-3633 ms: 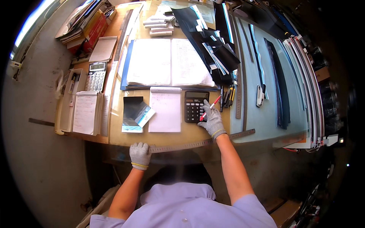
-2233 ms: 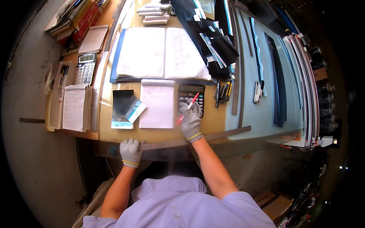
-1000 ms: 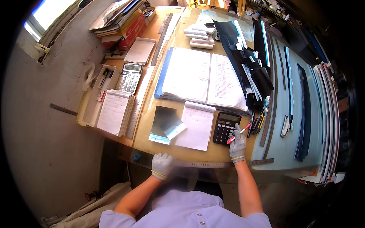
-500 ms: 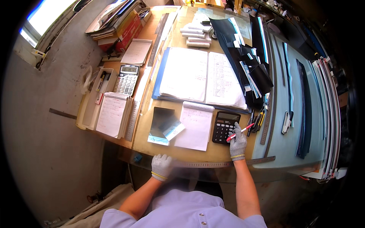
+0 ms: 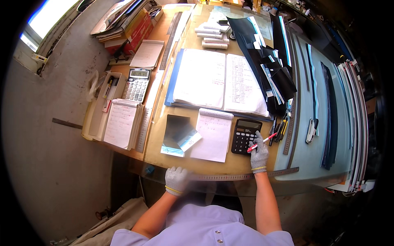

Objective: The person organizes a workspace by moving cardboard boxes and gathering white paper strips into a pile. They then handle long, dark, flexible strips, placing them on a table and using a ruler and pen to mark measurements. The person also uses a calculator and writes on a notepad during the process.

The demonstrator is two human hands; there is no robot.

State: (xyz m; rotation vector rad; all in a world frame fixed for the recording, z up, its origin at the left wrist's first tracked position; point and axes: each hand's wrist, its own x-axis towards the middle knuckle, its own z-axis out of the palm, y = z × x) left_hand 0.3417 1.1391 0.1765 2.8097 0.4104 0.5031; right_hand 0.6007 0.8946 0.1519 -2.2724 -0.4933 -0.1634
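Note:
My right hand, in a grey glove with a yellow cuff line, is over the right side of a black calculator. A red and white pen lies slanted through its fingers, and one fingertip reaches up toward the keys. At the table's front edge my left hand, gloved alike, is curled into a fist by the left end of a steel ruler; the inside of that fist is hidden. Between the hands lie a spiral notepad with handwriting and a dark sample card with a light strip.
Behind the notepad lies an open ledger. Black strips and folded pieces are heaped to its right, near a white stapler and several cutters. At left are a silver calculator, another notepad and a tray.
The view has shifted very slightly. Both hands keep nearly the same pose and place, with the pen still in my right hand over the black calculator.

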